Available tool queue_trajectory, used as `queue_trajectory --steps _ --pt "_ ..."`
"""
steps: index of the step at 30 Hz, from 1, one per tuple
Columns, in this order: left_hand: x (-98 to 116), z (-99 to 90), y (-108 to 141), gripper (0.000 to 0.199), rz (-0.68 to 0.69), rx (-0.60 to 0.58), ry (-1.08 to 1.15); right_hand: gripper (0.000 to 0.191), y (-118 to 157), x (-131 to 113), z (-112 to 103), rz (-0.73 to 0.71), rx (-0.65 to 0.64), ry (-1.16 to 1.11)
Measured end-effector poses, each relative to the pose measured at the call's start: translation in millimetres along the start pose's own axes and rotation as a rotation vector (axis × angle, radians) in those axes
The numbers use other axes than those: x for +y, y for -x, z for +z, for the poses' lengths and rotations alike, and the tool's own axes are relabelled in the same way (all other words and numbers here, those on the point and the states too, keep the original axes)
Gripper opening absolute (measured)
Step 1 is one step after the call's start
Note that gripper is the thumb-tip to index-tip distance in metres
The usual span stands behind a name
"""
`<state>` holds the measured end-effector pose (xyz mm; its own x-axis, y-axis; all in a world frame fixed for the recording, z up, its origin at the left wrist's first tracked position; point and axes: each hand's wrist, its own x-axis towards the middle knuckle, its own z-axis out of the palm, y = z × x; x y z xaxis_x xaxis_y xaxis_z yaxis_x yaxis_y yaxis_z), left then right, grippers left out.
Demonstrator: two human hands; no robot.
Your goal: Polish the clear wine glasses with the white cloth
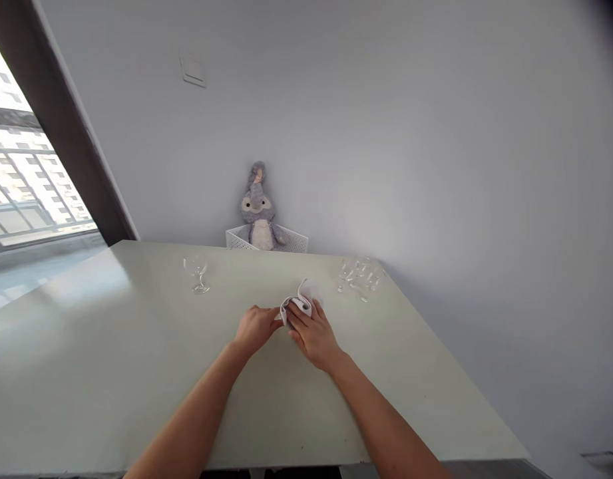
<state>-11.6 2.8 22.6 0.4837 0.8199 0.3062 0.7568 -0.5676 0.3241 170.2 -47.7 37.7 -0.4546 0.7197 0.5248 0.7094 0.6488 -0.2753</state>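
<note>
Near the middle of the table, a bunched white cloth [297, 305] curls up between my two hands. My right hand [313, 336] presses its fingers into the cloth from the right, gripping it. At the cloth's left edge, my left hand [256, 327] is closed in a pinch; what its fingertips hold is hidden. A pale, hazy patch shows just behind the cloth, too blurred to tell whether it is cloth or glass. To the left stands a clear stemmed glass [200, 271], upright and apart from my hands. Several more clear stemmed glasses [359, 274] are grouped at the right.
The pale, glossy table [136, 372] reaches to a grey wall [410, 146]. Behind its far edge, a grey plush toy [259, 206] sits in a white perforated basket [235, 240]. A window [31, 166] is on the left. The glass group stands close to the table's right edge.
</note>
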Motion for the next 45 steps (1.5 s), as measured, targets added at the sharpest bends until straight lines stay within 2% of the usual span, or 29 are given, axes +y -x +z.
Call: queue_trajectory --steps 3,5,7,10,13,15,17,20,23,25,28,30,32,35,37,38,41,45 --pt "4 2.3 1 0.034 0.177 0.011 -0.008 0.034 -1 5 -2 0.136 0.043 -0.233" --pt "7 4.5 2 0.039 0.243 0.043 0.005 0.031 1 15 -5 0.259 0.088 -0.525" --pt "10 8.3 3 0.045 0.250 0.070 0.017 0.034 3 25 -7 0.412 0.129 -0.889" --pt "17 17.6 5 0.050 0.120 0.092 0.053 0.040 3 33 0 0.660 0.286 -1.343" --pt "29 27.1 6 0.055 -0.122 0.080 0.143 0.040 -1 28 17 0.782 0.480 -1.533" --pt "36 31.0 6 0.057 -0.264 0.074 0.233 0.040 -3 18 28 0.759 0.468 -1.544" --pt "42 32.8 5 0.056 -0.363 0.080 0.322 0.045 -1 6 38 0.667 0.388 -1.439" --pt "43 33.2 5 0.058 -0.459 0.085 0.490 0.059 5 -12 46 0.488 0.277 -1.029" --pt "39 33.0 6 0.053 -0.422 0.129 0.664 0.052 9 -24 44 0.302 0.146 -0.520" --pt "38 32.9 6 0.042 -0.374 0.127 0.667 0.045 7 -26 37 0.200 0.102 -0.266" --pt "42 32.5 8 0.032 -0.362 -0.013 0.502 0.038 1 -15 18 0.147 0.135 -0.067" --pt "47 32.3 11 0.037 -0.323 -0.096 0.407 0.032 -2 0 6 0.182 0.158 -0.128" --pt "53 32.6 12 0.047 -0.280 -0.117 0.421 0.030 -2 18 -2 0.303 0.203 -0.375" --pt "56 33.5 12 0.054 -0.307 -0.073 0.648 0.034 1 36 -1 0.587 0.341 -0.908" --pt "55 34.3 10 0.054 -0.352 -0.012 0.816 0.038 2 34 10 0.745 0.390 -1.220" --pt "53 34.9 9 0.055 -0.367 0.027 0.871 0.038 3 29 16 0.781 0.382 -1.338" --pt "47 37.1 7 0.054 -0.376 0.173 0.886 0.033 1 5 34 0.732 0.308 -1.531" --pt "43 38.2 5 0.048 -0.355 0.366 0.765 0.036 -1 -15 43 0.638 0.267 -1.562"
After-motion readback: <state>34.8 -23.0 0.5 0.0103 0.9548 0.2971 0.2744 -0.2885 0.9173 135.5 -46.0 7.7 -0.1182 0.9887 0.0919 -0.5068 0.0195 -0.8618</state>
